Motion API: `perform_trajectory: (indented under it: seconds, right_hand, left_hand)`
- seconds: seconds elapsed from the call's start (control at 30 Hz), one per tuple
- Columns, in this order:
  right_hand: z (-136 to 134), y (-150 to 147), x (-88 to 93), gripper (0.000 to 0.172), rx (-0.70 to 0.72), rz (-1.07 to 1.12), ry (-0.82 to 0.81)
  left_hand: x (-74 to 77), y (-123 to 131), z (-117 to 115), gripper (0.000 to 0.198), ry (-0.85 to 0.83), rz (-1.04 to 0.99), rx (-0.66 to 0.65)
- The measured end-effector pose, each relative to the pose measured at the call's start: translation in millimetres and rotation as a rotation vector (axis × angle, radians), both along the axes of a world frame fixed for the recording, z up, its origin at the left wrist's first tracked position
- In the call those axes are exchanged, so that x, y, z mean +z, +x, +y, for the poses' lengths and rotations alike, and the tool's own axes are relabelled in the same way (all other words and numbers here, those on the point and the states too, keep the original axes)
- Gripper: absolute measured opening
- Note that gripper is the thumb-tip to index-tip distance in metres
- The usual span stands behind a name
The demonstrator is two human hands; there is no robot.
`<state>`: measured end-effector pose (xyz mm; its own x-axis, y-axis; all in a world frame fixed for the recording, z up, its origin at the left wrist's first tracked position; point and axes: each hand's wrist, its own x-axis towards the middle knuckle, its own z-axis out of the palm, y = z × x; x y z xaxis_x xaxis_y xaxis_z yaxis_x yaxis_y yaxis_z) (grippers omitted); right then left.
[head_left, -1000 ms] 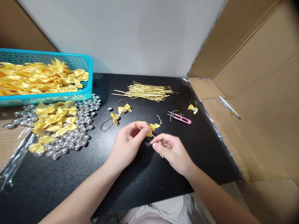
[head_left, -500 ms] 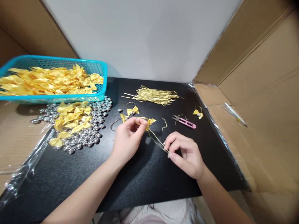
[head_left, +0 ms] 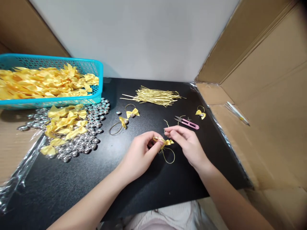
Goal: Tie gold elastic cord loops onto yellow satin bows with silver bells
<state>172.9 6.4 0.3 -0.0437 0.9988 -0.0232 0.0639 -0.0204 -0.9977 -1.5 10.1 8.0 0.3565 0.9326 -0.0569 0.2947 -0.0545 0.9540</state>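
Note:
My left hand pinches a small yellow ribbon bow threaded on a gold wire tie. The wire curls into a loop below the bow. My right hand grips the upper end of the same gold wire, fingers pressed together just right of the bow. Both hands hover low over the black table mat, near its middle. Pink thread snips lie just beyond my right hand.
A turquoise basket of yellow bows stands at the back left. Loose bows lie on a heap of silver beads. A bundle of gold wire ties, three finished bow loops and cardboard walls surround the mat.
My right hand moved up from the mat to the bow, and the wire that was stretched straight now curls into a loop. My left hand shifted right and nearer with the bow.

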Motion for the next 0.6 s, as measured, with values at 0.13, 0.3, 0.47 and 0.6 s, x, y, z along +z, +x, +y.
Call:
perform_trajectory:
  seconds: [0.13,0.3,0.47,0.6]
  right_hand:
    - [9,-3,6.1,0.025,0.159,0.084,-0.111]
    - [15,-7,7.2,0.025,0.124,0.139,-0.139]
    - [15,-7,1.0,0.030,0.034,0.320,-0.297]
    - [15,-6,-1.5,0.035,-0.001,0.396,-0.416]
  left_hand:
    - [-2.1,-1,-1,0.016,0.009,0.027,-0.008]
    - [-5.1,0,0,0.013,-0.089,-0.107,0.068]
    - [-2.9,2,3,0.012,-0.239,-0.312,0.167]
    - [-1.0,4,5,0.014,-0.293,-0.369,0.203]
